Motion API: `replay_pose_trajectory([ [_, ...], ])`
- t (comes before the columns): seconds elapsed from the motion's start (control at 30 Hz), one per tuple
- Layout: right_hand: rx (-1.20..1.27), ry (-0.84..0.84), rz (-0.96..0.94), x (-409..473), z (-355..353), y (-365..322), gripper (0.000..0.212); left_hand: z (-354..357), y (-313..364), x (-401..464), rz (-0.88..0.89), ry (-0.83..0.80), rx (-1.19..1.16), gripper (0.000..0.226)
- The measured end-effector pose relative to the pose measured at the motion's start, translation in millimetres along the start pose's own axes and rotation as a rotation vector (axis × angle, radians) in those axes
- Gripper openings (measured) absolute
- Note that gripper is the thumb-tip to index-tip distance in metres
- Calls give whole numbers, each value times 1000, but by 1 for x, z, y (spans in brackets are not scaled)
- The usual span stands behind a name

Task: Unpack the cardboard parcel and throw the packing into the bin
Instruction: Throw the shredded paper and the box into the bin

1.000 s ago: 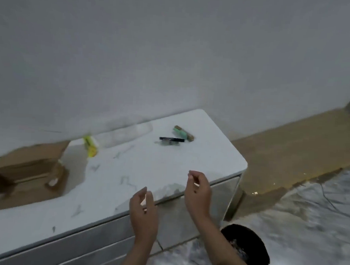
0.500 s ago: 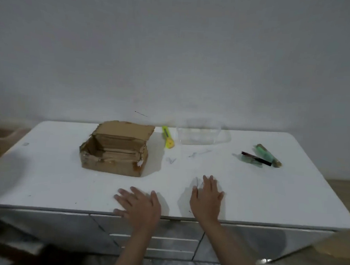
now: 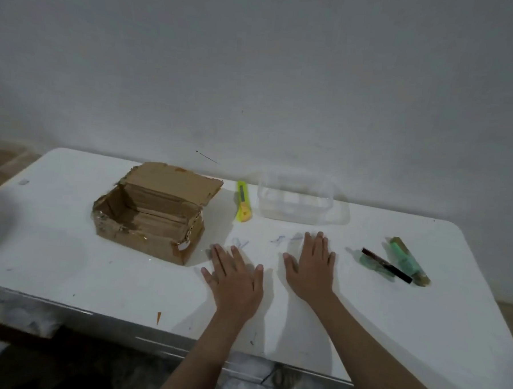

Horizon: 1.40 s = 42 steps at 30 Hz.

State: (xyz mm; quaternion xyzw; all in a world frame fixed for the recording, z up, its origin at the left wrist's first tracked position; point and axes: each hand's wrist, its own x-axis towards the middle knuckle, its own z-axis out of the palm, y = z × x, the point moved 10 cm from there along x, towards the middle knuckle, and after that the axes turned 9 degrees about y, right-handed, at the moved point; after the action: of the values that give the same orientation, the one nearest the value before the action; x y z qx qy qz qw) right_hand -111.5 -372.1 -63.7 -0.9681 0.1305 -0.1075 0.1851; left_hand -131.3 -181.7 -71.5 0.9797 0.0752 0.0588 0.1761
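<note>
Hands lie flat, fingers spread, at mid frame: left hand point(image 3: 235, 279) just right of the open cardboard box point(image 3: 153, 215), right hand point(image 3: 312, 267) on bare table point(image 3: 53, 243) beside it.

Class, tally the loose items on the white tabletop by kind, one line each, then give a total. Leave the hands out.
Cardboard box: 1
Yellow utility knife: 1
Clear plastic container: 1
Green tubes: 2
Dark pen: 1
Total: 6

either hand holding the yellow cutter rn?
No: left hand and right hand lie flat on the table; yellow cutter sits apart.
</note>
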Motion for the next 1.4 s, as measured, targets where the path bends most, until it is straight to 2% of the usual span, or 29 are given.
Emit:
replay_pose_trajectory([
  [0.17, 18, -66, -140, 22, 16, -18, 91, 6, 3, 23, -61, 38, 61, 94],
  [0.23, 51, -98, -207, 23, 18, -23, 83, 6, 6, 26, -19, 44, 69, 89],
  [0.3, 161, -135, -286, 18, 20, -28, 67, 5, 12, 25, 51, 29, 12, 84],
  [0.37, 350, -170, -341, 14, 17, -30, 54, -1, 17, 21, 109, 38, -147, 78],
  [0.43, 488, -182, -340, 15, 11, -31, 51, -11, 15, 18, 88, 59, -416, 68],
  [0.53, 498, -246, -352, 19, 13, -46, 65, -21, 5, 12, -25, 99, -741, 54],
  [0.63, 463, -341, -470, 4, 19, -84, 76, -37, -9, 6, -132, 176, -882, 47],
  [0.73, 370, -378, -593, -27, 28, -109, 81, -54, -31, -5, -151, 226, -846, 46],
  [0.8, 473, -334, -595, -40, 24, -109, 74, -63, -47, -13, -124, 240, -773, 50],
  [0.9, 644, -121, -468, -33, 1, -83, 64, -66, -71, -18, -78, 227, -614, 46],
  [0.97, 558, 7, -354, -24, -7, -57, 68, -66, -81, -17, 21, 224, -470, 41],
  [1.07, 299, -41, -235, -26, 5, -40, 89, -62, -93, -10, 141, 192, -315, 44],
  [1.17, 223, -123, -151, -36, 21, -54, 98, -59, -98, -6, 197, 192, -263, 39],
  [1.3, 208, -124, -79, -49, 35, -86, 88, -57, -100, -4, 196, 199, -265, 33],
  [1.4, 253, 11, -147, -53, 31, -97, 56, -57, -100, -5, 210, 219, -274, 32],
])
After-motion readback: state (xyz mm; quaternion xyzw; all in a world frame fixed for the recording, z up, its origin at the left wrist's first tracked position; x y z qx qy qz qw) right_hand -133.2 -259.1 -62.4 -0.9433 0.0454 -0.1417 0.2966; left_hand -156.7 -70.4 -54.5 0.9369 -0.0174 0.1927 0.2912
